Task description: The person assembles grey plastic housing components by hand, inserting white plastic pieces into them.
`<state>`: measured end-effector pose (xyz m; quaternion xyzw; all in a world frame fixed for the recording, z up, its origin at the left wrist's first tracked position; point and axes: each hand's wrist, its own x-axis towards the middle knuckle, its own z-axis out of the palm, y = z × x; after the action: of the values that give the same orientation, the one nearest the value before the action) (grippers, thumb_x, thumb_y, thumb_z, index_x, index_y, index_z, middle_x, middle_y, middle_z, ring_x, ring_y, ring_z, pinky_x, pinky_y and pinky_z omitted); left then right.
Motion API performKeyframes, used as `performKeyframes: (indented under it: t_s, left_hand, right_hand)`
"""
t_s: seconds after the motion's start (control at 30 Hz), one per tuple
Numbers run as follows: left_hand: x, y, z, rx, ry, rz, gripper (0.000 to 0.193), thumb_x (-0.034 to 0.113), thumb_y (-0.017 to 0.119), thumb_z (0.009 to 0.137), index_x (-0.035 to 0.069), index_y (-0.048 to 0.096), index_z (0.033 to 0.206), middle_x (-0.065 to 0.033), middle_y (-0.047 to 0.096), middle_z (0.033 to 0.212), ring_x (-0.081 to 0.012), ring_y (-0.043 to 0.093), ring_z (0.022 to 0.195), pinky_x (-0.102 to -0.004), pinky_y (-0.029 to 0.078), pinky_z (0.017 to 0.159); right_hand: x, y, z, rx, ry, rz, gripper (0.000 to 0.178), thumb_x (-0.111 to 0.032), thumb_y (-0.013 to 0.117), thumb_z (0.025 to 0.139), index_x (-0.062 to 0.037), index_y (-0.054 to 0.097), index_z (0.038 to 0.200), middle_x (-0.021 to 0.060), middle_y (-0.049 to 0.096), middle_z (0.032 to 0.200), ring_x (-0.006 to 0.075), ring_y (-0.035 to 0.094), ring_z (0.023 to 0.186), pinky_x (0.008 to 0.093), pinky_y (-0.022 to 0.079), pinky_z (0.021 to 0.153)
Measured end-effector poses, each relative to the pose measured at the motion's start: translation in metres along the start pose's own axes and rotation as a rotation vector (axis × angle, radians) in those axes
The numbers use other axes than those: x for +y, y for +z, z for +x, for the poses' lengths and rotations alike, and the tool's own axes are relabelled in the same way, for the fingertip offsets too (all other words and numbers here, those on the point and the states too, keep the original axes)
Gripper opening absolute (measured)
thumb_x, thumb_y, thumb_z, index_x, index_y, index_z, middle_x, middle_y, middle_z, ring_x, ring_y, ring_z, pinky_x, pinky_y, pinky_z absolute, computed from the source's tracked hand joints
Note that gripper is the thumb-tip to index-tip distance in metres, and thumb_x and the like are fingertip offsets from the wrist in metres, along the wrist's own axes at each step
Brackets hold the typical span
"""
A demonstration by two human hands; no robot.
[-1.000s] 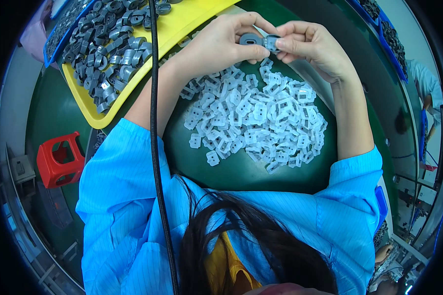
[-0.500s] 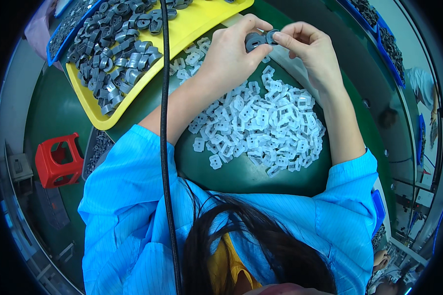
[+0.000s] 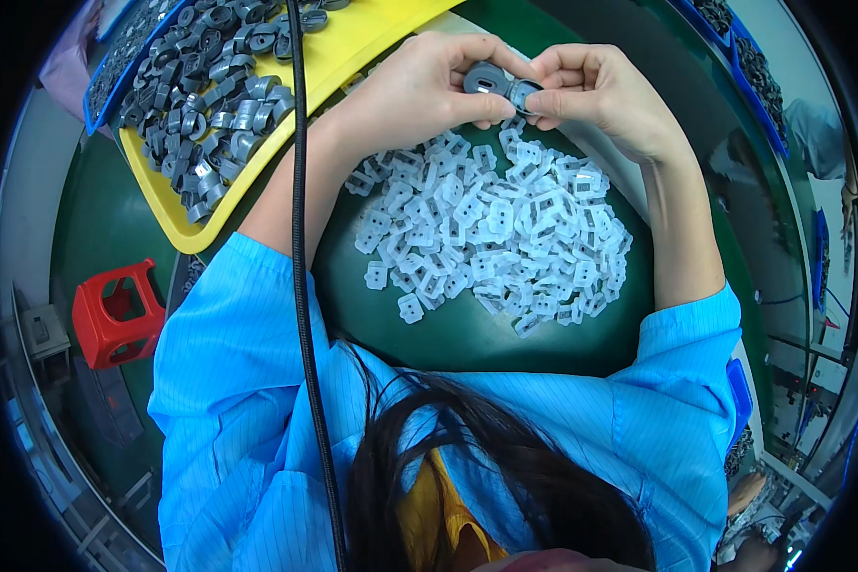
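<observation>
Beyond the pile, my left hand [image 3: 412,91] is closed around a dark grey rounded plastic part [image 3: 484,78] with a small slot in it. Its thumb and fingers press the part from both sides. Facing it, my right hand [image 3: 608,100] pinches a smaller grey rounded piece [image 3: 523,94] between thumb and forefinger. The two pieces touch; whether they are joined I cannot tell. Below both hands, small translucent white plastic parts [image 3: 496,229] with holes lie in a loose pile on the green tabletop [image 3: 429,341].
At the upper left, a yellow tray [image 3: 183,234] holds many grey plastic parts [image 3: 210,110]. Blue bins [image 3: 759,91] line the right side. A black cable [image 3: 301,210] hangs across the view. On the left stands a red stool [image 3: 119,315]. Someone's hand [image 3: 746,494] shows at lower right.
My hands have come closer together, fingertips now meeting around the grey pieces. My left forearm has swung outward to the left, and the view has shifted slightly.
</observation>
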<state>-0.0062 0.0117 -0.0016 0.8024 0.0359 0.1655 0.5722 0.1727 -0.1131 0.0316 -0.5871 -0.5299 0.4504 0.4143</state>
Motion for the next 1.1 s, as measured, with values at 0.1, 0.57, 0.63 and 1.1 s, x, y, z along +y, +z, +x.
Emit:
performKeyframes:
  t_s: [0.1,0.57,0.63,1.1]
  left_hand:
    - [0.003,0.002,0.001,0.019,-0.084,0.091,0.033,0.001,0.065,0.085,-0.001,0.058,0.117,-0.0026,0.063,0.092,-0.0061,0.059,0.079,-0.0205,0.049,0.069]
    - [-0.012,0.015,0.008,0.308,-0.047,-0.890,0.028,0.019,0.057,0.096,-0.003,0.058,0.114,-0.0062,0.062,0.105,-0.0126,0.061,0.094,-0.0249,0.050,0.084]
    - [-0.011,0.015,0.007,0.370,-0.053,-0.796,0.027,0.017,0.059,0.094,-0.002,0.059,0.114,-0.0059,0.062,0.103,-0.0115,0.060,0.095,-0.0241,0.049,0.083]
    - [-0.013,-0.003,0.001,0.270,-0.161,-0.070,0.035,0.013,0.072,0.084,0.001,0.060,0.115,-0.0063,0.062,0.106,-0.0066,0.058,0.097,-0.0210,0.048,0.077]
  right_hand:
    - [0.000,0.008,0.002,0.103,0.026,-0.096,0.022,-0.003,0.070,0.076,0.0033,0.065,0.096,0.0061,0.066,0.077,0.0106,0.064,0.071,0.0230,0.052,0.067]
    - [0.003,0.037,0.011,0.570,-0.745,-0.806,0.021,0.001,0.066,0.074,-0.0012,0.062,0.095,0.0055,0.063,0.086,0.0165,0.062,0.083,0.0287,0.050,0.075]
    - [0.019,0.030,0.017,0.492,-0.569,-0.270,0.029,-0.005,0.066,0.081,-0.0012,0.058,0.108,0.0027,0.062,0.091,0.0114,0.058,0.086,0.0258,0.047,0.077]
    - [0.040,-0.017,0.018,0.537,-0.266,-0.702,0.025,-0.016,0.068,0.079,-0.0049,0.068,0.101,0.0100,0.065,0.091,0.0234,0.064,0.082,0.0332,0.050,0.079]
